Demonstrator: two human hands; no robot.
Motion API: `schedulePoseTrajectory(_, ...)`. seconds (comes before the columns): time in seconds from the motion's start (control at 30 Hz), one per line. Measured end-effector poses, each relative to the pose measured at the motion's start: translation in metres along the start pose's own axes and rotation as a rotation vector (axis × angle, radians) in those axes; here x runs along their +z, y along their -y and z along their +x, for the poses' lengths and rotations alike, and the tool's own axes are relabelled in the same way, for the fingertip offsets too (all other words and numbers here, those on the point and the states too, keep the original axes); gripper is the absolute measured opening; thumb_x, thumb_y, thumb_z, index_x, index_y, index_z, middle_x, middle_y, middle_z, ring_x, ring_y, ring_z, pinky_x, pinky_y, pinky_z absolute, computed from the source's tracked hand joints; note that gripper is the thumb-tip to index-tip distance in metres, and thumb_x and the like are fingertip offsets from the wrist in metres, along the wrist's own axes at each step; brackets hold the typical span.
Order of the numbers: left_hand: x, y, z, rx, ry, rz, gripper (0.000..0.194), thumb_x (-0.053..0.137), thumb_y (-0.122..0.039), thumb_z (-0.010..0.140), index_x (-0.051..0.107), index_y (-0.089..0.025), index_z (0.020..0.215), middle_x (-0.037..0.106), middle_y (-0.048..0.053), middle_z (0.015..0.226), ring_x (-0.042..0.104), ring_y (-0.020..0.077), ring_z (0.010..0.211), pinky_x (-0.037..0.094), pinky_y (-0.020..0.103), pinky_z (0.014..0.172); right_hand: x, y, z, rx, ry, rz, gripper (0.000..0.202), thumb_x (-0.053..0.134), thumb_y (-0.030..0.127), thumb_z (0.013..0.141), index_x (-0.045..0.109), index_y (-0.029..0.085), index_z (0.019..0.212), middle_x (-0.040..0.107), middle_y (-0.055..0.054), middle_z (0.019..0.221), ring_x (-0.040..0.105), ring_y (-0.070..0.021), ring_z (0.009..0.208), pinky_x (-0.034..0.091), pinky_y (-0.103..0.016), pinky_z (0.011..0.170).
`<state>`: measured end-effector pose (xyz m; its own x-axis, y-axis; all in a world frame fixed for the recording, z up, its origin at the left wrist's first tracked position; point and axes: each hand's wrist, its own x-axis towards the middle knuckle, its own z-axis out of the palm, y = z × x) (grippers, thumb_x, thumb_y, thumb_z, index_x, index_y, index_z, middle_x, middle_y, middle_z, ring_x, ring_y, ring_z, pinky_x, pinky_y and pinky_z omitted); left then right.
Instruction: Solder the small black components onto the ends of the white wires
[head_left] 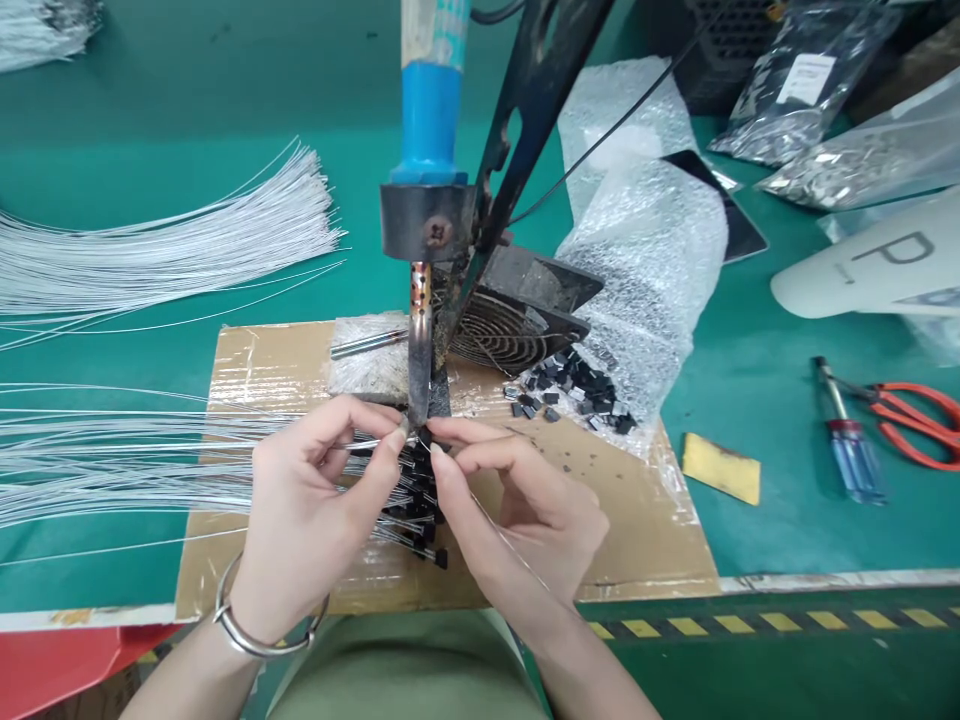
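Observation:
Under the tip of an upright soldering iron point(421, 350) with a blue handle, my two hands meet. My left hand point(322, 490) pinches a thin white wire point(364, 444), its thumb and forefinger closed near the tip. Close on the right, my right hand point(517, 500) is closed around a thin strand of solder point(510, 545) that trails down across the palm. Small black connectors point(427, 505) on wire ends lie in a row between and below the hands. What sits exactly at the iron's tip is too small to make out.
Cardboard point(637, 530) covers the work spot. Loose black parts point(581, 388) lie beside a black fan point(502, 330) and bubble wrap point(645, 240). A wire bundle point(247, 240) is at left; a yellow sponge point(721, 468), screwdriver point(853, 450) and red-handled pliers point(919, 425) are at right.

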<state>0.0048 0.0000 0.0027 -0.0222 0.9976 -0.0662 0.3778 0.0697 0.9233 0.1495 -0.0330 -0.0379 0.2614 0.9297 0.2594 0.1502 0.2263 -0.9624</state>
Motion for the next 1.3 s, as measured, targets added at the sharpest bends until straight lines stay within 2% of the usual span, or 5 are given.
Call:
schedulePoseTrajectory(0.43, 0.000, 0.001, -0.001, 0.004, -0.017, 0.012, 0.008, 0.077, -0.017, 0.085, 0.076, -0.022, 0.079, 0.080, -0.003, 0.086, 0.071, 0.0091, 0.073, 0.052, 0.015, 0.063, 0.001, -0.001, -0.001, -0.014, -0.003, 0.009, 0.018, 0.074, 0.006, 0.091, 0.072, 0.023, 0.088, 0.086, -0.004, 0.107, 0.083, -0.0175, 0.096, 0.067, -0.028, 0.087)
schedulePoseTrajectory(0.7, -0.001, 0.001, 0.000, 0.013, -0.015, 0.026, 0.009, 0.076, -0.017, 0.086, 0.076, -0.022, 0.079, 0.080, -0.002, 0.084, 0.071, 0.0112, 0.073, 0.052, 0.018, 0.062, 0.001, 0.001, 0.001, -0.010, -0.003, -0.003, 0.016, 0.073, 0.008, 0.092, 0.071, 0.023, 0.085, 0.086, -0.006, 0.106, 0.084, -0.0203, 0.094, 0.068, -0.032, 0.085)
schedulePoseTrajectory(1.0, -0.002, 0.004, 0.000, 0.007, 0.020, -0.015, 0.010, 0.076, -0.014, 0.085, 0.075, -0.022, 0.079, 0.080, -0.003, 0.084, 0.072, 0.0097, 0.074, 0.054, 0.016, 0.068, 0.000, -0.002, -0.001, 0.015, 0.017, 0.007, 0.016, 0.073, 0.008, 0.092, 0.071, 0.023, 0.085, 0.086, -0.006, 0.106, 0.083, -0.0194, 0.094, 0.067, -0.030, 0.083)
schedulePoseTrajectory(1.13, -0.003, 0.005, 0.000, 0.005, 0.028, 0.019, 0.009, 0.075, -0.017, 0.086, 0.074, -0.022, 0.078, 0.079, -0.003, 0.082, 0.069, 0.0105, 0.069, 0.051, 0.018, 0.061, 0.001, 0.000, -0.001, 0.029, 0.013, 0.021, 0.016, 0.073, 0.008, 0.091, 0.071, 0.023, 0.083, 0.086, -0.006, 0.105, 0.083, -0.0200, 0.094, 0.067, -0.030, 0.082)
schedulePoseTrajectory(1.3, -0.006, 0.011, -0.004, 0.010, 0.050, 0.091, 0.010, 0.073, -0.022, 0.090, 0.074, -0.022, 0.080, 0.079, 0.000, 0.087, 0.066, 0.0130, 0.070, 0.046, 0.022, 0.057, -0.013, -0.005, 0.001, 0.059, 0.008, -0.016, 0.015, 0.072, 0.011, 0.093, 0.070, 0.023, 0.084, 0.086, -0.006, 0.104, 0.083, -0.0220, 0.095, 0.067, -0.035, 0.087)
